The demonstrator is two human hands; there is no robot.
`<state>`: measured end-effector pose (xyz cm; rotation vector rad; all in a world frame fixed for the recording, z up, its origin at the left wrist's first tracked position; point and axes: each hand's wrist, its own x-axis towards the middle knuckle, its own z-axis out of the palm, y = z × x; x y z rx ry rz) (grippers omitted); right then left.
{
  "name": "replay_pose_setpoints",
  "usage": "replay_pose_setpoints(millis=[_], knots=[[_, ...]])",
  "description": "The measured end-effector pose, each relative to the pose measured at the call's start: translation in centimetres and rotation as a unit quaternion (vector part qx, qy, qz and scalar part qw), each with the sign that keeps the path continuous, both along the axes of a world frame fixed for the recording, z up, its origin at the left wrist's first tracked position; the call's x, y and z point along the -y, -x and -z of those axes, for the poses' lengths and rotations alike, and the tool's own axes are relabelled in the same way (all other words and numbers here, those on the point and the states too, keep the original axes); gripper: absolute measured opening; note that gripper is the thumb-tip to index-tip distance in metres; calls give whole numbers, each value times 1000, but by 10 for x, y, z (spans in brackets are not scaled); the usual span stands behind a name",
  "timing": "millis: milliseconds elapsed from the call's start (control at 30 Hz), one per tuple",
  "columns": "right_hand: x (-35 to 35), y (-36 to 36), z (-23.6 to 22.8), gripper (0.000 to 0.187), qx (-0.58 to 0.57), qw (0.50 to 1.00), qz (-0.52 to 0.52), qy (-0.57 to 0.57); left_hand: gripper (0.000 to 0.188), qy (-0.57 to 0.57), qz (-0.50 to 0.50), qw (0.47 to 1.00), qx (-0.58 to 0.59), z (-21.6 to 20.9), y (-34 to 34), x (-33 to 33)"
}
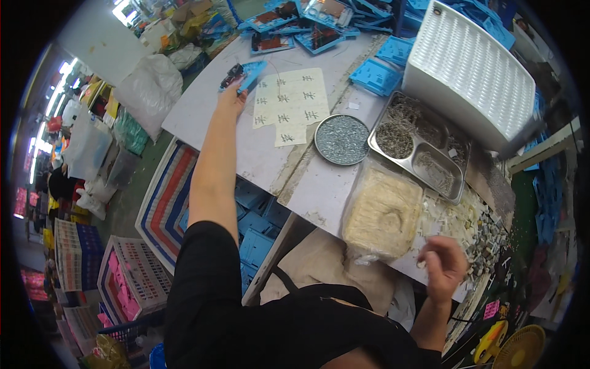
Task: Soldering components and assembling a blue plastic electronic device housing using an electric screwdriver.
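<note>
While the L hand is reaching out over the table's far-L part in the head view, it is grasping a blue plastic case w/ a dark part by its near end, so that case is sitting in the fingers just beside the paper sheets. Those sheets are lying flat & carrying the clearest writing: the same sort of dark handwritten characters, repeated in rows. A small white label is lying nearby, its print too tiny to read, & a pink tag at lower R is showing dark marks, also illegible. The R hand is hovering near the table's close edge w/ fingers curling in, betw. the film-wrapped yellowish block & a heap of small parts; can't tell if it's pinching a tiny pale bit or not. Mid-table, a round dish is holding small grey metal pcs, & touching or nearly touching it, a steel compartment tray is holding more small metal bits. Behind that, a white perforated-look basket is standing tilted, & more blue cases are piling up along the far side.
</note>
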<state>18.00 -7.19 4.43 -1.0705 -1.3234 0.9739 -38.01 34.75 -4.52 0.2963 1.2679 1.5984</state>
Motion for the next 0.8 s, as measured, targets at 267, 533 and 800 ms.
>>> replay_pose_setpoints(millis=[267, 533, 800], knots=[[-92, 62, 42, 93, -299, 888, -279, 210, 53, -122, 343, 918, -159, -75, -245, 224], [-79, 5, 41, 53, -152, 974, 34, 163, 69, -85, 509, 830, -211, -52, -309, 332], [-63, -13, 69, 53, 494, 852, 159, -60, 69, -176, 478, 613, -604, -30, -308, 337]])
